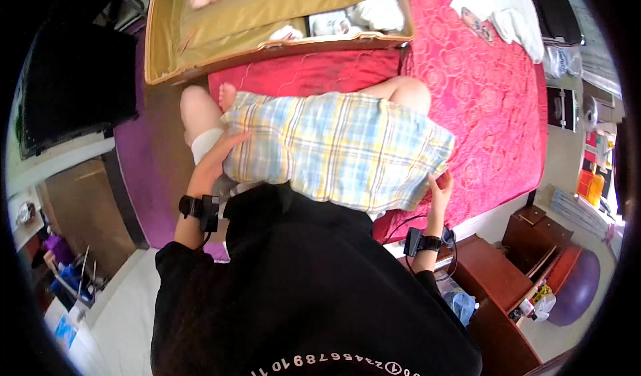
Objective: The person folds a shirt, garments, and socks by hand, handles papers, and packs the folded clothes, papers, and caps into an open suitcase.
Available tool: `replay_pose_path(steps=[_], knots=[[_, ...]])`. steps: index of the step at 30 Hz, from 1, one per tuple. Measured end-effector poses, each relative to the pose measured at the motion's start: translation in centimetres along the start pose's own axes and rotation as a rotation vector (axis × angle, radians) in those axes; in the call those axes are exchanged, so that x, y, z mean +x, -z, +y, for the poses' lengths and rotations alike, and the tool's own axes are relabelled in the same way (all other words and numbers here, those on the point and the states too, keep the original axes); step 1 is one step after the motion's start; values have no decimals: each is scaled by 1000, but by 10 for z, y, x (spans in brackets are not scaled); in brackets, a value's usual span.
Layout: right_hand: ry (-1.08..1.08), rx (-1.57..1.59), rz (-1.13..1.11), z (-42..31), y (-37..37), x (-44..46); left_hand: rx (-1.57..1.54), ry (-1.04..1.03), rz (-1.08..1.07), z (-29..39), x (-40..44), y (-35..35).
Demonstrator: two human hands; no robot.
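A blue, yellow and white plaid cloth (pixel 337 146) lies spread across my lap, its surface lightly wrinkled. My left hand (pixel 235 142) rests at the cloth's left edge, with its fingers stretched out over the fabric. At the lower right corner, my right hand (pixel 439 186) has the cloth's edge between thumb and fingers. Some of the right fingertips are hard to make out. Both wrists carry a strapped black device. My bent knees and one foot show around the cloth's far edge.
Ahead stands an open brown suitcase (pixel 280 56) with a tan lining and white items inside. A bed with a pink-red patterned cover (pixel 481 116) extends right, holding a white cloth (pixel 514 16). Wooden furniture (pixel 491 269) and a purple ball (pixel 577 286) are at lower right.
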State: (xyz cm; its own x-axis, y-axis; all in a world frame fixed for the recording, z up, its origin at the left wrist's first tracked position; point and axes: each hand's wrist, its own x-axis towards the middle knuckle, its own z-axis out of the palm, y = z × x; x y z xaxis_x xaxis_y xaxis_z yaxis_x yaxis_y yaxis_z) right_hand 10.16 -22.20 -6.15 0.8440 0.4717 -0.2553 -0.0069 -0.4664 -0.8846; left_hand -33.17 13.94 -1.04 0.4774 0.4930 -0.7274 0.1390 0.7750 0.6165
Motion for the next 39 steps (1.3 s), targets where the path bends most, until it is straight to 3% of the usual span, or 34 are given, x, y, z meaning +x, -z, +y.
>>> replay_pose_path(steps=[2, 3, 10, 14, 17, 20, 24, 27, 30, 33, 36, 39], knots=[[-134, 209, -153, -27, -10, -1, -74, 44, 52, -1, -8, -1], [-208, 311, -234, -34, -14, 0, -133, -33, 80, -1, -7, -6], [-440, 301, -291, -33, -15, 15, -108, -154, 57, 6, -23, -4], [-211, 339, -161, -99, -15, 14, -34, -307, 137, 18, -62, 16], [-73, 293, -223, -142, -22, 15, -11, -486, 108, 25, -88, 32], [-88, 271, -307, -167, -48, 14, -50, -473, 178, 38, -118, 35], [-175, 33, -349, -97, -83, 45, 466, -114, 458, -26, -92, 100], [-199, 55, -337, -81, -93, 40, 568, -66, 457, -44, -85, 91], [-286, 97, -372, -94, -88, 29, 381, 52, 548, -31, -88, 85], [-312, 44, -370, -94, -78, 39, 244, 14, 533, -40, -61, 118], [-268, 19, -427, -125, -83, 51, 219, -68, 504, -5, -55, 93], [-74, 12, -329, -133, -109, 62, 205, -289, 420, -3, -26, 96]])
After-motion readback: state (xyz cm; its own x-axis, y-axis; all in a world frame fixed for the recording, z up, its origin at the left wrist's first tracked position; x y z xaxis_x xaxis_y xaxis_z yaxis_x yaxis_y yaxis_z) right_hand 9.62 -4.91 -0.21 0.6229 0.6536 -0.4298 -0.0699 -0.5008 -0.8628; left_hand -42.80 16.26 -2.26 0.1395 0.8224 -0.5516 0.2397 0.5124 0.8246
